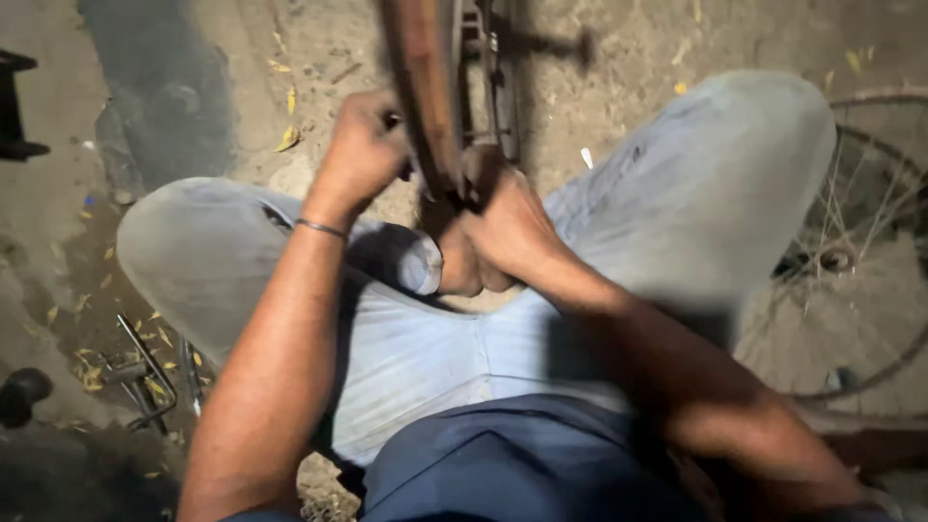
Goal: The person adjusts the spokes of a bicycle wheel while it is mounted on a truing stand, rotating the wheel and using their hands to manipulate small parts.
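Both hands (362,150) (498,227) grip the brown wheel rim (425,87).

The person wears pale grey-blue trousers (619,232), faded and smooth over both knees, with soft creases gathering toward the lap. Below the trousers in the picture, nearest the camera, lies the hem of a dark navy shirt (503,464), plain and unmarked, folding slightly where it meets the trousers. Both forearms are bare, with no sleeves reaching them. On the left wrist, above the trousers' left knee, sits a thin metal bangle (321,228), a narrow silvery band. The left hand (362,150) and the right hand (503,227) wear no gloves, and no rings can be made out through the blur.
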